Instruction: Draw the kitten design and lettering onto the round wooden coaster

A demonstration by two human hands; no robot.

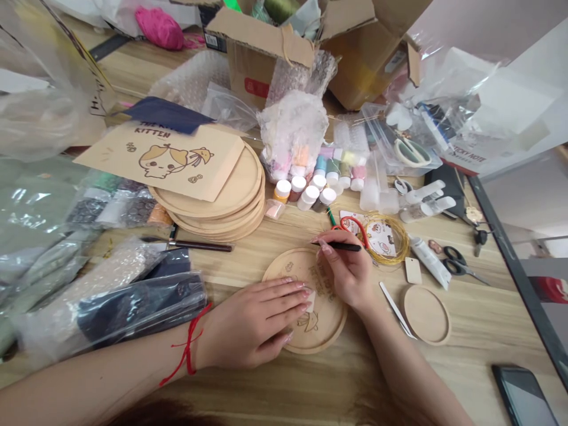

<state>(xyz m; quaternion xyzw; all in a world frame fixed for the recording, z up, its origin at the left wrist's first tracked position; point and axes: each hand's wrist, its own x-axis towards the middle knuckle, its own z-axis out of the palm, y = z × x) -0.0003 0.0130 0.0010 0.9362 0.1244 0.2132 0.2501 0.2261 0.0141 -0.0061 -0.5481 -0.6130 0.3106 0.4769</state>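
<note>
Well, left fingers point(288, 291) on disc point(326, 324) (wooden, engraved)

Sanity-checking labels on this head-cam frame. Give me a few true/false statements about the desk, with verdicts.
1. The right hand holds a slim black pen. True.
2. The red string is on the right wrist. False: it is on the left wrist.
3. The left hand rests on a round wooden disc. True.
4. The scissors lie inside the cardboard box. False: they lie on the table.
5. A phone lies at the table's lower right. True.
</note>
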